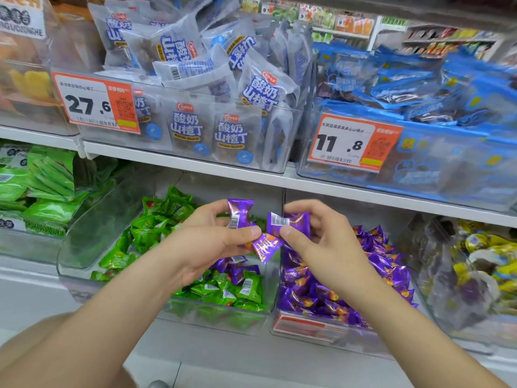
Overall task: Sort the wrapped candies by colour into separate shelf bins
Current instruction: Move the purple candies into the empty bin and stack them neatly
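Note:
Both hands hover over the lower shelf, between two clear bins. My left hand (208, 239) grips purple wrapped candies: one (240, 212) stands up between its fingers, and another (265, 246) pokes out below the thumb. My right hand (316, 233) pinches a further purple candy (288, 222) with a barcode label. Below my left hand, the clear bin (112, 219) holds green candies (156, 225), with a few purple ones (240, 271) mixed in. The bin to its right (321, 330) is full of purple candies (386, 264).
Farther right stands a bin of yellow-wrapped sweets (481, 256). Green packets (42, 186) fill the bin at the left. The shelf above (195, 163) carries bins of grey-blue packets (195, 127) and blue packets (419, 88) with price tags.

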A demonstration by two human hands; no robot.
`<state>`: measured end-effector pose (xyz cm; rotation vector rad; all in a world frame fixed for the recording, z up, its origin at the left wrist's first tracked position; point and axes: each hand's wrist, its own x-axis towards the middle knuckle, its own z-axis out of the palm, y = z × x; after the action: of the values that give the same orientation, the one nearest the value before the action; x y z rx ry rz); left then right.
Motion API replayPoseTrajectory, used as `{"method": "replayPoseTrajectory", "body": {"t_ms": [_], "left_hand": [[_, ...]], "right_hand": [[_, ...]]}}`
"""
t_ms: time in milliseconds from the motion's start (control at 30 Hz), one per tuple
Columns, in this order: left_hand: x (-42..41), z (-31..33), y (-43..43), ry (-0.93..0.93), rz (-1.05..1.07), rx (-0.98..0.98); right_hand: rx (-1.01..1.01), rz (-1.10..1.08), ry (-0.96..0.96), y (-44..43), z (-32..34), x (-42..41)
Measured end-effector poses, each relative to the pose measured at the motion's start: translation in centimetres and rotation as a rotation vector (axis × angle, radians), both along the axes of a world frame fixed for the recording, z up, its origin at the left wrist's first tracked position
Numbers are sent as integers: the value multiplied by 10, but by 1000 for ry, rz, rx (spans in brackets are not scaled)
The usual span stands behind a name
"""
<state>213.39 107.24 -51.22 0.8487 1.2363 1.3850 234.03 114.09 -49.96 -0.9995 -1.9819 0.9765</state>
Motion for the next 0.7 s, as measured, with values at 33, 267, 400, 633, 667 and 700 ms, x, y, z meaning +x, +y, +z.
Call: {"method": "replayPoseTrajectory", "body": {"t_ms": [33,267,400,633,667,700], "left_hand": [[6,0,1,25,-2,25],[38,2,6,151,-25,141],[59,5,9,228,-30,181],[92,10,16,480,-74,292],[96,9,18,509,-78,312],[100,8,19,537,-84,329]], "right_hand": [[-79,0,59,-2,1,4],[-549,-50,369,1,2,36],[-541,-137,314,9,6,57],[-509,-248,157,25,2,103],[-519,-235,180,25,4,110],[-534,-211,203,25,6,116]]}}
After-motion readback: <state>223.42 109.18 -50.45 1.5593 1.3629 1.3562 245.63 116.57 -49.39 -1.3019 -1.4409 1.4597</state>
